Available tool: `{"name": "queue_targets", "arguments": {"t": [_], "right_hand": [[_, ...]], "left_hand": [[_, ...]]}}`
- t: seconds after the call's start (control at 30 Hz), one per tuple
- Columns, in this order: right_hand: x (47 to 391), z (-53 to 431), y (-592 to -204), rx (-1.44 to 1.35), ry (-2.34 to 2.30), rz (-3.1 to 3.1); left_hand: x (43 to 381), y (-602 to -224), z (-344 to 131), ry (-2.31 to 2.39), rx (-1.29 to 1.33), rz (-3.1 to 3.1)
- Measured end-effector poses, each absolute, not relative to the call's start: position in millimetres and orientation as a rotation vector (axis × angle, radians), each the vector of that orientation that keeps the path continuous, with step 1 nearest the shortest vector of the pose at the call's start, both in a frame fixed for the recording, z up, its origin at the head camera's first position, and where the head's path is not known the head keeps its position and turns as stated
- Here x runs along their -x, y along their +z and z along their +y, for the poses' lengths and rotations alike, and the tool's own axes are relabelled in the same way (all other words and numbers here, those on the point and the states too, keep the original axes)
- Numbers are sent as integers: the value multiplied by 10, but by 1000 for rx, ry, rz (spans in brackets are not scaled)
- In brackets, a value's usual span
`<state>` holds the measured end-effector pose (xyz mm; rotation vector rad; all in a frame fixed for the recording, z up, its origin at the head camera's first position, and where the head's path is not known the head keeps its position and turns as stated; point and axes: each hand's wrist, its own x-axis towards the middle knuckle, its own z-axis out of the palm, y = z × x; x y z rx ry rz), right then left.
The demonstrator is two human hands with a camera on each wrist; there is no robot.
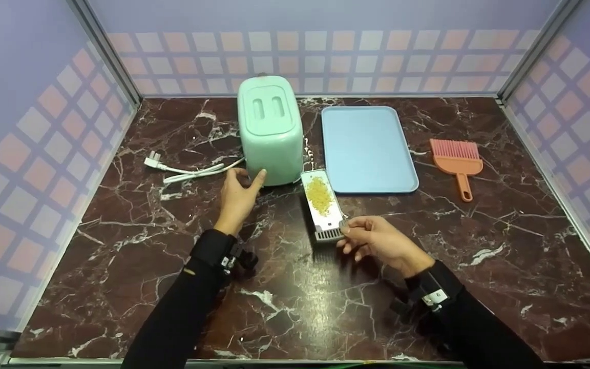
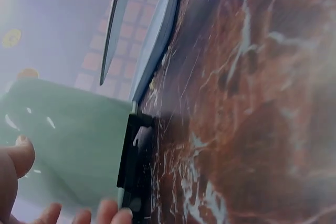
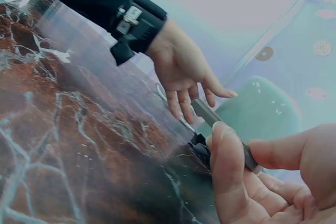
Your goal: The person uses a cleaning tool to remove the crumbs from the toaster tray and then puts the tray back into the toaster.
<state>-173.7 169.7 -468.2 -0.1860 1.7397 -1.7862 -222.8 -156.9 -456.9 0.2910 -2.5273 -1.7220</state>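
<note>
My right hand (image 1: 379, 241) pinches the slotted end of a narrow crumb tray (image 1: 331, 223) between thumb and fingers. Yellow crumbs (image 1: 319, 196) lie spread along its metal surface. In the right wrist view, the crumb tray (image 3: 226, 132) appears as a grey bar in the fingertips. The mint-green toaster (image 1: 274, 159) stands upright just beyond, its two slots on top. At its near left corner is my left hand (image 1: 238, 200), thumb up against the toaster's near side and the fingers extended low beside the base. The left wrist view shows the toaster's black underside edge (image 2: 128, 156).
A light blue tray (image 1: 369, 148) lies flat right of the toaster. Farther right rests an orange brush (image 1: 456, 159) with pink bristles. The toaster's white cord and plug (image 1: 154, 163) lie on the left of the dark marbled table (image 1: 285, 312). Tiled-pattern panels enclose the back and sides.
</note>
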Motion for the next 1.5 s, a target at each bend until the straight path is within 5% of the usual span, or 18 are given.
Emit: {"name": "queue_targets", "arguments": {"t": [0.6, 1.5], "right_hand": [[2131, 1686, -4461, 77, -1978, 1737], [2595, 1517, -4459, -125, -2189, 1766]], "left_hand": [[2206, -4410, -1011, -1954, 65, -2596], [2637, -4617, -444, -2461, -6, -2270]]}}
